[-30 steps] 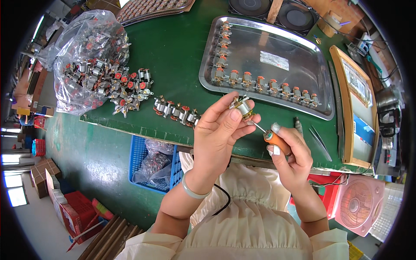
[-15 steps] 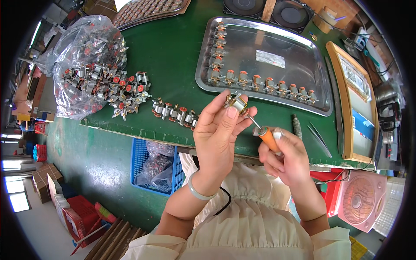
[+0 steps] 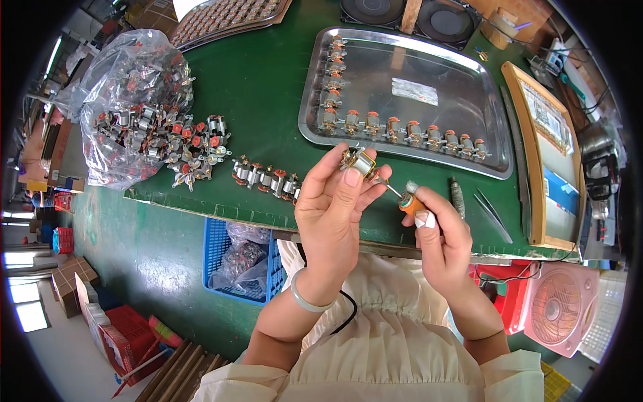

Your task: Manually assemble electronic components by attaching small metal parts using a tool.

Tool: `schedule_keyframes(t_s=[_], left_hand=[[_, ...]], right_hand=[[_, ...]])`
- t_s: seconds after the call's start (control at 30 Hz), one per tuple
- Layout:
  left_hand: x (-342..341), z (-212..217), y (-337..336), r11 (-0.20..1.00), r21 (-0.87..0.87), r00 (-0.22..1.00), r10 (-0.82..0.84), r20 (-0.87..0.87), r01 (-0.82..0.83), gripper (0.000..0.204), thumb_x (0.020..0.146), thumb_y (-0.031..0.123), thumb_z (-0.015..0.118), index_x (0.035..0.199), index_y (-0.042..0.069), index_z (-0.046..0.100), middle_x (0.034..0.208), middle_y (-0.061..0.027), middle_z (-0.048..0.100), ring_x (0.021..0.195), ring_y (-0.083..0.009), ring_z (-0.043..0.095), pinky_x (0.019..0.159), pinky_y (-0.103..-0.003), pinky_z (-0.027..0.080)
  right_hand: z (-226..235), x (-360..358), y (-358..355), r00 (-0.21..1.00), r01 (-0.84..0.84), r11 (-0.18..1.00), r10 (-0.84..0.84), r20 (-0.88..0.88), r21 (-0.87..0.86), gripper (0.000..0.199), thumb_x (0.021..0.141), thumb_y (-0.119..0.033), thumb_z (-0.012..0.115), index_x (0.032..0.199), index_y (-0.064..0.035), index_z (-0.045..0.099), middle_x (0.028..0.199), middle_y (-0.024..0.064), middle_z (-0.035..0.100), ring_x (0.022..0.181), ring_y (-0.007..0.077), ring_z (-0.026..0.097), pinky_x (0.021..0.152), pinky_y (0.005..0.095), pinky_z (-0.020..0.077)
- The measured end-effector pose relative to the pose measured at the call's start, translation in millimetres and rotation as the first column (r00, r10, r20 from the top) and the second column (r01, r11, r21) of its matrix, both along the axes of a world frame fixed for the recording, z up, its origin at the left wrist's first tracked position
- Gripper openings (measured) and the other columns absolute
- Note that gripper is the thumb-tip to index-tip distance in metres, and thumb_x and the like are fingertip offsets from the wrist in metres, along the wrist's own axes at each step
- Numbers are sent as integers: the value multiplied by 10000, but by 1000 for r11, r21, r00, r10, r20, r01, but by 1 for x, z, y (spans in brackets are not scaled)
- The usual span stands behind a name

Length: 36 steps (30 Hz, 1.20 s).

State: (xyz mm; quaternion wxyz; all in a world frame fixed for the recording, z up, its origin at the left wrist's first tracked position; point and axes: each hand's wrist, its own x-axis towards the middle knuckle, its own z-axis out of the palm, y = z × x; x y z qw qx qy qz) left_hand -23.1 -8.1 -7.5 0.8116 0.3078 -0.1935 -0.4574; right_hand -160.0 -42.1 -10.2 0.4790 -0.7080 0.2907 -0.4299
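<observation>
A small metal motor (image 3: 362, 165) with a yellow band is pinched between the thumb and fingers of my left hand (image 3: 333, 208). My right hand (image 3: 442, 231) grips a screwdriver (image 3: 414, 204) by its orange handle. The screwdriver's shaft points up and left, and its tip meets the motor's lower right end; the exact contact is too small to make out. White wrapping covers one digit of my right hand. Beyond my hands lies a metal tray (image 3: 462, 74) with similar motors standing along its left and front edges. A row of motors (image 3: 266, 179) lies on the table left of my left hand.
A clear plastic bag (image 3: 100, 144) spills a heap of motors (image 3: 194, 151) at the left. Tweezers (image 3: 492, 213) and a dark, wrapped rod (image 3: 457, 197) lie right of my right hand. A wooden frame (image 3: 529, 154) stands farther right. Below the table edge is a blue crate (image 3: 216, 251).
My right hand has turned on the screwdriver handle, its fingers now higher and its thumb lower. My left hand and the motor have shifted slightly left.
</observation>
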Motion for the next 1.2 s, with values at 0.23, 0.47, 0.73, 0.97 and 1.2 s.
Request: schedule_keyframes(t_s=[0.23,0.47,0.73,0.97,1.2], left_hand=[[0,0,-1,999,33,998,4,-59,-2,330,868,89,522,1184,37,444,1088,-158,561,913,-262,605,746,-305,524],[-1,-1,-2,1000,7,1000,23,3,-23,325,867,91,525,1176,28,449,1079,-158,565,906,-258,607,737,-300,524],[-2,-2,-3,999,27,999,42,9,-43,330,857,79,538,1171,21,452,1055,-161,577,889,-260,613,731,-302,524],[-1,-2,-3,999,8,999,42,22,-42,324,852,76,545,1156,12,455,1048,-170,580,887,-269,614,730,-317,525],[-4,2,-1,998,-6,996,64,67,-63,321,858,72,533,1158,8,440,1058,-182,574,906,-287,607,747,-332,524]], right_hand=[[7,-10,2,997,-74,922,75,13,380,272,909,-111,448,1127,43,496,861,80,566,719,103,540,601,210,425],[8,-5,0,999,-42,972,48,-18,230,277,909,-115,447,1133,42,496,864,84,567,707,102,537,609,207,424],[13,-6,-6,977,-209,703,125,170,680,313,932,-210,403,1126,14,503,712,68,519,511,61,411,455,204,372],[17,-2,-4,920,-370,577,121,372,728,323,917,-285,433,1091,-14,442,660,42,455,499,41,328,434,182,302],[8,-1,2,992,-89,930,50,117,357,184,900,-143,476,963,30,480,707,47,510,537,41,395,450,170,312]])
